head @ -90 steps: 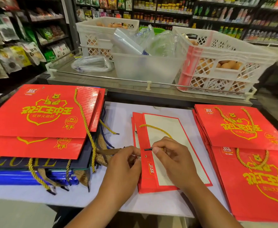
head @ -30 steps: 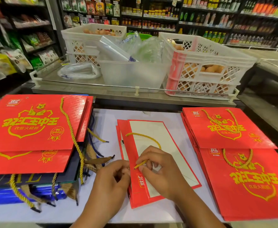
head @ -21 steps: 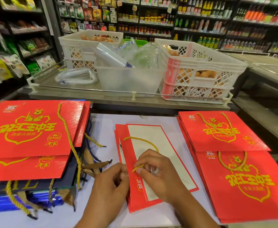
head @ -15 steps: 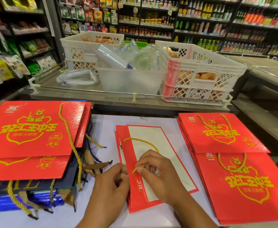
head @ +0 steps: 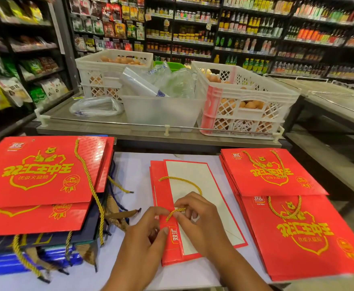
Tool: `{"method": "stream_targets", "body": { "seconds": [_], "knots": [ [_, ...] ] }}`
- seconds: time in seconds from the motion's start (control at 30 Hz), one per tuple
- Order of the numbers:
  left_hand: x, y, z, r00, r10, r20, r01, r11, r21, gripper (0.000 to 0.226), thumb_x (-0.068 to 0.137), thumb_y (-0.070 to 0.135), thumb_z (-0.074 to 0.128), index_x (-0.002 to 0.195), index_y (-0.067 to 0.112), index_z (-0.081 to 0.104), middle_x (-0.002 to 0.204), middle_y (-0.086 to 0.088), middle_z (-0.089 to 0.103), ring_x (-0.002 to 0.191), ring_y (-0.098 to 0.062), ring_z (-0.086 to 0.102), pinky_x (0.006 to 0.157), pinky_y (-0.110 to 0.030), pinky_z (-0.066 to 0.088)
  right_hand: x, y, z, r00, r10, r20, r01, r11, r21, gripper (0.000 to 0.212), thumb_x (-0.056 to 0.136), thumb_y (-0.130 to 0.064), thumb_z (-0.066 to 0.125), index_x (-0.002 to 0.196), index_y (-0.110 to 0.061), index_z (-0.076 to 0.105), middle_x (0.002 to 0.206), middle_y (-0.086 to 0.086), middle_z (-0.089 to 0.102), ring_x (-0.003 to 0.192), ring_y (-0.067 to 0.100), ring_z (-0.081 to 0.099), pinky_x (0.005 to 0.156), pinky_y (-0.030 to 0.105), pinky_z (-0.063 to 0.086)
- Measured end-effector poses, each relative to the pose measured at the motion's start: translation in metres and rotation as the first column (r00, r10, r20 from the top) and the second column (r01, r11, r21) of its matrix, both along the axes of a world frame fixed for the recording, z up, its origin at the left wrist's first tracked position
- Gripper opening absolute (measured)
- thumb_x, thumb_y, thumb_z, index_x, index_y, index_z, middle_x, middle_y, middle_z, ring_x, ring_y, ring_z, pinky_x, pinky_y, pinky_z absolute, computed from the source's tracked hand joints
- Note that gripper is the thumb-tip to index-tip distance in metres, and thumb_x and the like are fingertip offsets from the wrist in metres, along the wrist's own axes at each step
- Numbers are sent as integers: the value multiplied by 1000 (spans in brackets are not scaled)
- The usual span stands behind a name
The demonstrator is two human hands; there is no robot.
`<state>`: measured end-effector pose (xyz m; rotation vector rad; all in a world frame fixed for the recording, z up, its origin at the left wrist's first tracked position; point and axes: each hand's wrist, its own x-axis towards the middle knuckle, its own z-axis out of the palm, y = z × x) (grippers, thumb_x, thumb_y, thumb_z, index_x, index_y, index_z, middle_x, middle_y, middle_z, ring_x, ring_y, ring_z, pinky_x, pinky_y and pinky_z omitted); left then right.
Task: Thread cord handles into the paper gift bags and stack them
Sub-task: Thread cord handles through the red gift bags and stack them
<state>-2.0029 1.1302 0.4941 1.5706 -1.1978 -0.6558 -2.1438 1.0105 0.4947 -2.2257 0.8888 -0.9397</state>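
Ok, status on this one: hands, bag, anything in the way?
Right hand pinching gold cord. Left hand gripping red bag edge. Far cord end threaded, near end not yet through. Nothing blocking; bag stacks both sides.

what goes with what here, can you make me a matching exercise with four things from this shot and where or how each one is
Things:
1. gold cord
2. right hand
3. clear plastic tub
4. white crate

States:
a. holds eggs, on the counter's right
b. pinches the cord's near end
c. loops over the middle bag
d. between the two crates, plastic bags inside

Pairs: 1-c, 2-b, 3-d, 4-a
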Motion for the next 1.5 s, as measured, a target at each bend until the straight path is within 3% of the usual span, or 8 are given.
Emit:
{"method": "stream_targets", "body": {
  "seconds": [0.2,0.43,0.63,0.77,1.03,1.23,1.33,1.5],
  "knots": [
    [-1,6,5,996,62,-68,-64,998,-21,35,100,5,61,87,35,73,63,3,65,55,-4,53,53,-15,39,-24,-4,3,989,7,-150,-17,998,-63,22,94,-27,68,115,-33,70,104,-33,57,98,-6,57,86,11,42],
    [-7,7,10,976,194,-102,-206,970,-129,42,96,-5,63,80,32,74,79,9,74,74,-8,69,60,-14,51,-77,35,3,915,245,-321,-245,969,40,78,86,-65,71,154,-53,34,164,-33,19,154,-1,18,124,36,25],
    [-23,10,47,997,73,-1,-72,976,-208,12,95,29,65,96,36,75,85,4,76,76,-19,72,67,-40,61,-89,50,-7,992,73,-100,-96,963,-252,82,84,-14,72,159,-26,39,169,-6,28,153,17,33,118,39,41],
    [-32,13,87,983,-17,180,73,949,-305,24,101,41,56,124,42,63,96,6,76,71,-20,71,67,-38,57,-95,58,6,998,-28,54,43,952,-303,68,85,-9,52,152,-21,50,162,-6,42,148,16,43,117,30,40],
    [-26,22,104,1000,19,19,-7,856,-517,38,89,40,57,125,30,63,119,-2,72,109,-23,71,85,-39,57,-117,73,34,902,-206,379,240,970,-43,47,95,-9,59,134,-35,67,135,-12,67,127,9,62,103,28,49],
    [-7,15,72,997,68,18,-61,963,-262,51,78,54,65,128,52,57,136,23,61,126,1,57,86,-20,52,-133,83,46,724,-351,594,196,930,311,31,89,-27,73,117,-39,72,105,-3,79,94,13,73,82,29,58],
    [-4,13,58,1000,18,-13,-19,991,-135,51,74,63,66,122,68,52,117,33,67,108,8,65,89,-30,51,-141,82,50,661,-354,662,51,901,430,32,83,-16,68,110,-29,78,107,4,80,97,15,76,79,24,59],
    [-6,20,47,964,51,-262,-74,994,-79,26,83,44,77,98,24,70,84,-12,79,76,-24,70,81,-36,55,-157,80,38,728,-352,588,-19,847,531,26,83,-38,76,108,-31,77,110,10,79,105,33,75,92,50,58]
  ]
}}
